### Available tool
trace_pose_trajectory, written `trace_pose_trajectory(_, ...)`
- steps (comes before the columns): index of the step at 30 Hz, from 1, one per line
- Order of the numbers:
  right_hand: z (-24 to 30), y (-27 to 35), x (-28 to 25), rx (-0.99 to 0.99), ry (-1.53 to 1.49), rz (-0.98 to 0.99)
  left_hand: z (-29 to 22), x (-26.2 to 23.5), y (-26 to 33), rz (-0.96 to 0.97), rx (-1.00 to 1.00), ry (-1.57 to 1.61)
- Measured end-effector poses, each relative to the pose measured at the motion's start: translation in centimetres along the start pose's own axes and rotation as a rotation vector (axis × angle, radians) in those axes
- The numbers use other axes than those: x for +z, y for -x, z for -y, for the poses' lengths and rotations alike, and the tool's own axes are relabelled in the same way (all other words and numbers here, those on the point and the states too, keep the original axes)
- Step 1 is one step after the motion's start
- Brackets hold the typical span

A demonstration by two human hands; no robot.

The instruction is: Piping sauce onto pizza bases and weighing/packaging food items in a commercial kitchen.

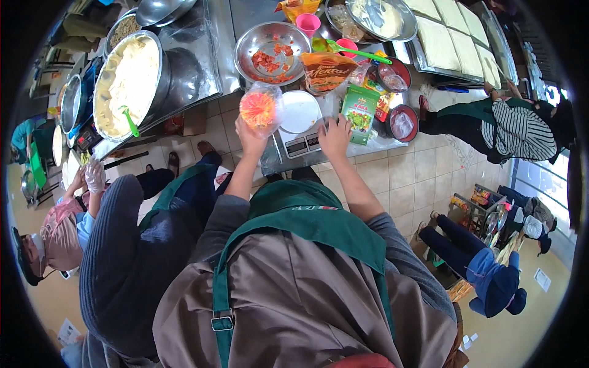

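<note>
My left hand (250, 136) grips a clear plastic bag (259, 109) filled with orange, yellow and pink shreds, held up at the left of a kitchen scale (303, 147). On the scale rests a round white plate (300, 110) with nothing on it. My right hand (335, 136) holds nothing; its fingers are apart and lie at the scale's right edge, beside a green box (359, 113). Behind the bag stands a steel bowl (272, 37) with red chopped food in it. A brown printed pouch (328, 72) leans behind the plate.
A green spatula (362, 53) and a pink cup (308, 24) lie farther back. Dark bowls (403, 121) stand at the right. A large basin of cream-coloured mixture (130, 86) is at the left, dough sheets (437, 43) at far right. Several people work around; one sits close at my left.
</note>
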State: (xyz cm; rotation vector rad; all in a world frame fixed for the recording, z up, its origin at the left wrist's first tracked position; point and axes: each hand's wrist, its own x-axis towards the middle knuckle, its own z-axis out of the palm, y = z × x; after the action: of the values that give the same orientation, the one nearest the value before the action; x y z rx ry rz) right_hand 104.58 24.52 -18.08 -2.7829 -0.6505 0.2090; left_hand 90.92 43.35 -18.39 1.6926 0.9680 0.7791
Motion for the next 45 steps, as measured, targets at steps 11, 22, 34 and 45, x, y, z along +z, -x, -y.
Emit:
trace_pose_trajectory(11, -3.0, 2.2, -0.7, 0.016, -0.394, 0.172, 2.0, 5.0, -1.9, 0.168, 0.258, -0.340)
trace_pose_trajectory(22, -1.5, 3.3, 1.6, -0.014, -0.363, 0.259, 1.4, 5.3, -0.9, 0.347, 0.149, -0.138)
trace_pose_trajectory(34, 2.9, 6.1, -1.7, -0.612, -0.004, 0.236, 0.3, 4.2, -0.9, 0.246, 0.223, -0.359)
trace_pose_trajectory(45, -1.7, 8.0, -4.0, -0.283, -0.004, 0.143, -0.5, 3.8, -0.8, 0.348, 0.265, -0.601)
